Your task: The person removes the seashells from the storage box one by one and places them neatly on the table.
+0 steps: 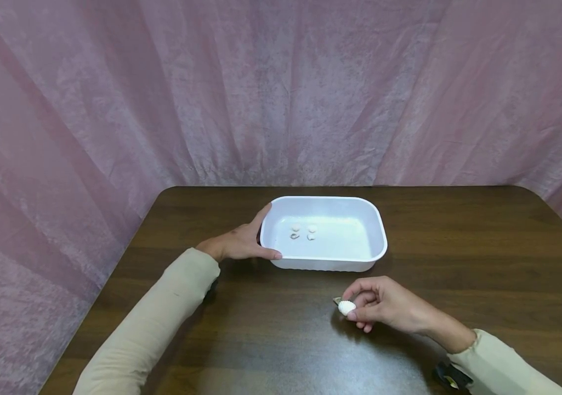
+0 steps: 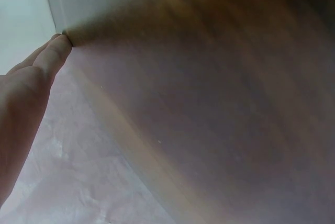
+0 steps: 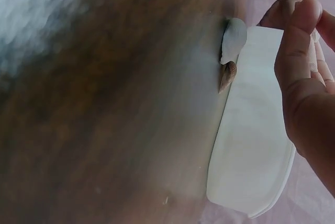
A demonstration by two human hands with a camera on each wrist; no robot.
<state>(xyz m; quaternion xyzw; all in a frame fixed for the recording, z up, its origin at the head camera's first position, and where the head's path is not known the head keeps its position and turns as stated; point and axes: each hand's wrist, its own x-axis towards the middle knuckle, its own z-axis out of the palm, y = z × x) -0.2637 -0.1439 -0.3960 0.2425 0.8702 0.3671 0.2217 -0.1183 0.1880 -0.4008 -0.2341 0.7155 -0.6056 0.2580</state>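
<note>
A white plastic tray [image 1: 324,259] stands near the table's back edge. My left hand [image 1: 241,241] holds its left end, thumb over the near rim and fingers against the outer wall. Several small shells [image 1: 312,229] lie in the tray's left half. In front of the tray, my right hand [image 1: 384,304] is over a white ribbed shell [image 1: 346,307], thumb and index finger on either side. Beside that shell is a pointed brownish shell [image 3: 228,76]. The right wrist view shows both low against the tabletop, with a gap to my thumb.
The brown wooden table [image 1: 468,247] spreads out around the tray, with rounded back corners. Behind and to the left hangs a pink velvety curtain [image 1: 281,93].
</note>
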